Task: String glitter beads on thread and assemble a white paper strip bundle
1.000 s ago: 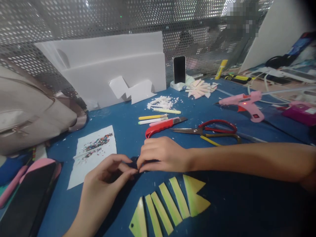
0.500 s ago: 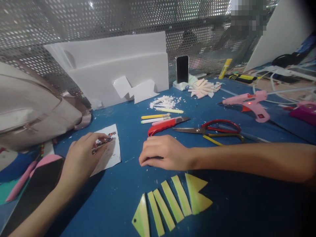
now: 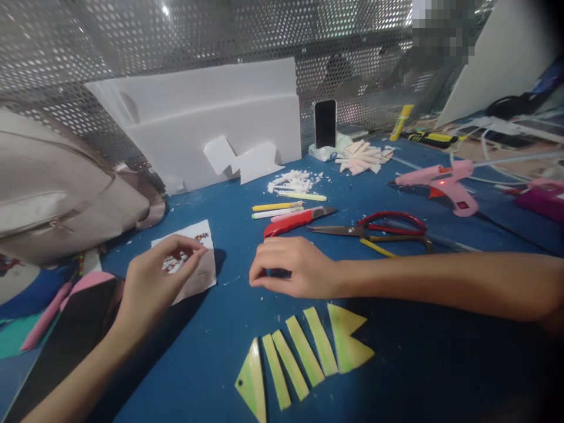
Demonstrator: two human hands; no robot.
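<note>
My left hand [image 3: 161, 273] hovers over a creased white paper [image 3: 205, 276], its thumb and forefinger pinched together. Whatever lies between those fingertips is too small to make out. Small dark and coloured bits [image 3: 174, 263] are on the paper, partly hidden behind the fingers. Close to the table's middle, my right hand [image 3: 293, 267] is also closed in a pinch, and its contents cannot be seen. Below it lies a row of green-yellow fish-shaped pieces: a head piece [image 3: 253, 382] with a dark dot, several narrow strips [image 3: 304, 351] and a forked tail piece [image 3: 348, 341].
Beyond my right hand lie a red-handled knife [image 3: 291, 222], scissors [image 3: 339, 230] and several pens [image 3: 277, 207]. A pink glue gun [image 3: 453, 179] is at right. White scraps [image 3: 293, 181], a phone [image 3: 325, 123] and white boards [image 3: 211, 111] stand behind. A bag [image 3: 66, 194] sits left.
My left hand has lifted slightly and moved right, its fingertips now raised from the bits. The right hand's fingers have curled into a rounder pinch, staying in about the same place.
</note>
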